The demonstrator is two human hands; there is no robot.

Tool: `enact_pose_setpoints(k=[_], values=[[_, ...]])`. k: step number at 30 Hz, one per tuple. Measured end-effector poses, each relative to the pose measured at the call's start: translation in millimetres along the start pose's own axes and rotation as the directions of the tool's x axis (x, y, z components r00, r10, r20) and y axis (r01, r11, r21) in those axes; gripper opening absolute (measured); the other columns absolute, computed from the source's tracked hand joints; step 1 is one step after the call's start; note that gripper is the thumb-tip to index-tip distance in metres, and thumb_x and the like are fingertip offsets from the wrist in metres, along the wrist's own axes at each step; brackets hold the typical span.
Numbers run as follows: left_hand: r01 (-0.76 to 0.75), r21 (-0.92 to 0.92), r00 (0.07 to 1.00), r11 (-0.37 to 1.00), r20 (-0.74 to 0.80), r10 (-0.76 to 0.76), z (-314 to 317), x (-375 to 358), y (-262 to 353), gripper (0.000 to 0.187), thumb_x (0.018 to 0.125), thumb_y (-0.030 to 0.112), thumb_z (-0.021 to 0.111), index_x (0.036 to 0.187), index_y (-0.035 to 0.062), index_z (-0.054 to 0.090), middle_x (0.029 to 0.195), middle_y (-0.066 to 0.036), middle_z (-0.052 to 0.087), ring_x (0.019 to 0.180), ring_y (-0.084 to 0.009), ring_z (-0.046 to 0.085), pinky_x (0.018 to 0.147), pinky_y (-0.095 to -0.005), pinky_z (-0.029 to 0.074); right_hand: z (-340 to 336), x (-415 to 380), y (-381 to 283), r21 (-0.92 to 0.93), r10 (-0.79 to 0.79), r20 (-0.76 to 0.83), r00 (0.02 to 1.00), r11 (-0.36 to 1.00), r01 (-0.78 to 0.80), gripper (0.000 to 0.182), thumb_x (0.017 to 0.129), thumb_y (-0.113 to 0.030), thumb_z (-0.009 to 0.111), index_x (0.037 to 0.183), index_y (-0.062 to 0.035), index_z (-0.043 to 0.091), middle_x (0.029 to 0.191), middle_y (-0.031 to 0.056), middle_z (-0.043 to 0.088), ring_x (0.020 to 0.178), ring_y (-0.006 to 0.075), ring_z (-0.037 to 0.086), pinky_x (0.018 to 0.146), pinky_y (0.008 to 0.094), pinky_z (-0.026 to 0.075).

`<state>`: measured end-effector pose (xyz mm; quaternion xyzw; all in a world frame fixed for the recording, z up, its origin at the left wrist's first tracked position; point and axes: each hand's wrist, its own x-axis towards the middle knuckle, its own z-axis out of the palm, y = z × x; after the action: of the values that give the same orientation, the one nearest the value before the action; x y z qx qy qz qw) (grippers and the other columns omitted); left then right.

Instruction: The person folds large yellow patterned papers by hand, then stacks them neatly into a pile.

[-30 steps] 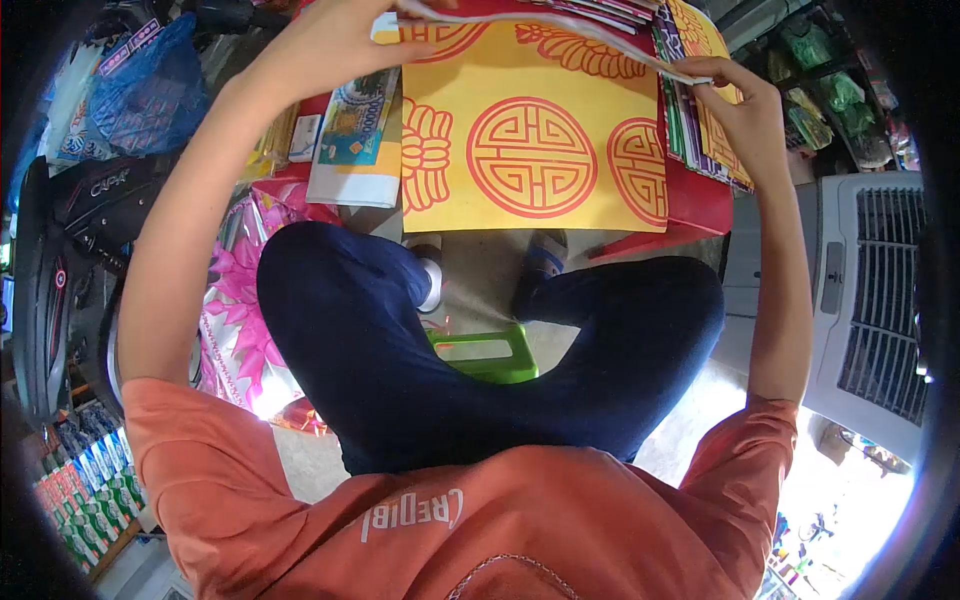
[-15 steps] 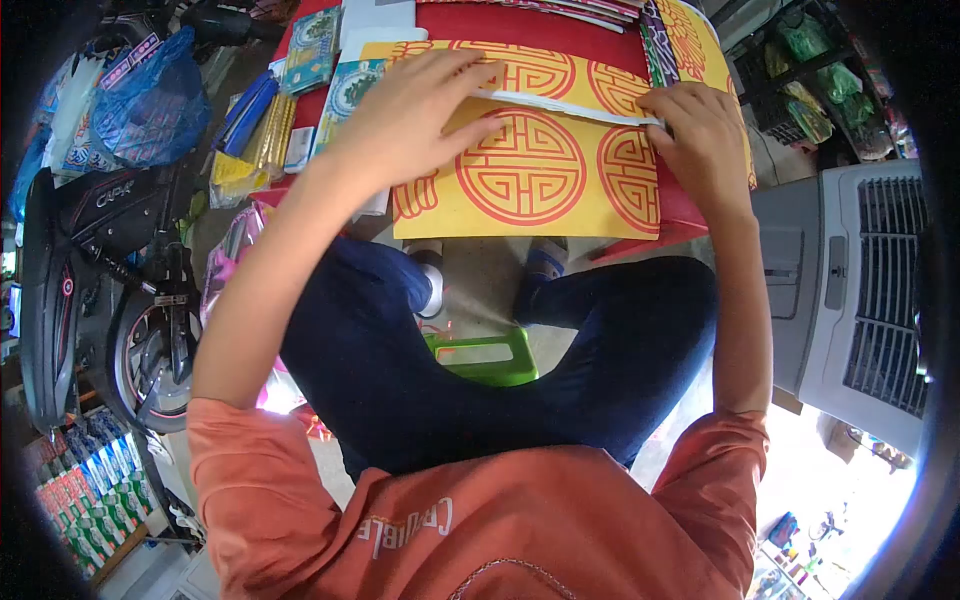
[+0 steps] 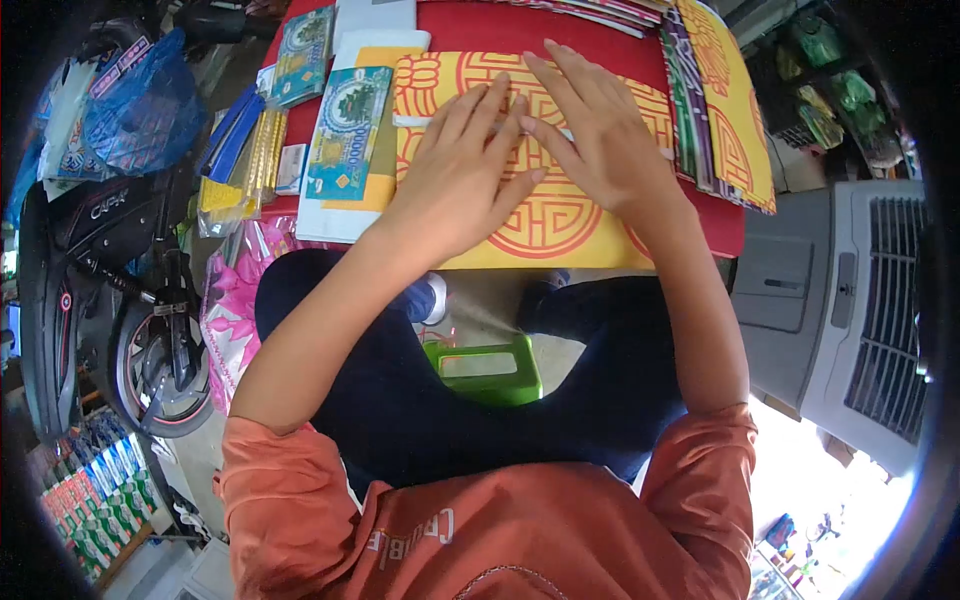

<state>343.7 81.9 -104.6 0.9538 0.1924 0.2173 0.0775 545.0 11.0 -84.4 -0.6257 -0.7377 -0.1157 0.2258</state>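
A yellow paper sheet with red round patterns (image 3: 540,232) lies on the red table, its near edge reaching past the table's front. Its far part is folded over, and a thin white edge shows at both sides of my hands. My left hand (image 3: 458,175) rests on the sheet with fingers stretched out and thumb apart. Just right of it, my right hand (image 3: 597,130) lies flat over the fold, fingers extended. The hands nearly touch at the sheet's middle and cover part of the white edge. Neither hand holds anything.
Blue-green printed paper (image 3: 345,130) and white sheets (image 3: 325,226) lie left on the red table (image 3: 715,215). Folded patterned papers (image 3: 688,110) are stacked right. A green stool (image 3: 520,380) is below, a motorbike (image 3: 75,240) left, and a grey air cooler (image 3: 880,320) right.
Both hands have come together from the sheet's sides toward its middle, the right hand moving left. The folded part now lies flatter under them. The view has shifted slightly.
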Motion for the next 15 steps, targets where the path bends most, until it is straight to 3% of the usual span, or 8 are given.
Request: enact_pose_setpoints(k=[4,5,9,15], values=[[0.009,-0.064,1.0,0.998,-0.025,-0.011,-1.7,3.4,0.9,0.074,0.098,0.038,0.064,0.148,-0.012,0.042,0.156,-0.027,0.041,0.146,-0.0409,0.036,0.122,-0.0511,0.029,-4.9,0.8,3.6,0.109,-0.051,0.151,0.987,0.993,0.035,0.063,0.091,-0.022,0.061,0.151,-0.0056,0.049,0.156,0.0209,0.047,0.145,0.0382,0.043,0.122,0.0491,0.032],[0.005,-0.066,1.0,0.998,-0.023,-0.006,-1.4,4.3,0.6,0.074,0.098,0.037,0.065,0.148,-0.0116,0.042,0.156,-0.027,0.041,0.146,-0.0409,0.036,0.122,-0.0513,0.028,-3.6,1.1,3.8,0.121,-0.027,0.162,0.986,0.993,0.007,0.07,0.085,-0.014,0.061,0.153,-0.0085,0.048,0.158,0.0184,0.046,0.147,0.0366,0.042,0.123,0.0489,0.031],[0.02,-0.086,0.999,0.996,-0.036,-0.023,0.1,5.4,2.7,0.076,0.095,0.036,0.067,0.15,-0.01,0.04,0.157,-0.025,0.04,0.146,-0.0409,0.035,0.123,-0.0535,0.026,-6.2,3.6,3.6,0.052,-0.035,0.159,0.987,0.998,0.027,0.074,0.084,-0.009,0.064,0.155,-0.0139,0.046,0.159,0.0143,0.045,0.146,0.0332,0.043,0.124,0.048,0.031],[0.04,-0.069,0.999,0.997,-0.026,-0.042,-1.5,5.8,4.7,0.077,0.095,0.038,0.067,0.15,-0.0085,0.04,0.158,-0.025,0.04,0.147,-0.0401,0.035,0.124,-0.0543,0.024,-1.7,-0.6,12.9,-0.024,-0.035,0.197,0.98,0.999,0.041,0.068,0.089,-0.002,0.057,0.155,-0.014,0.045,0.16,0.0101,0.045,0.148,0.0306,0.042,0.125,0.0465,0.031]])
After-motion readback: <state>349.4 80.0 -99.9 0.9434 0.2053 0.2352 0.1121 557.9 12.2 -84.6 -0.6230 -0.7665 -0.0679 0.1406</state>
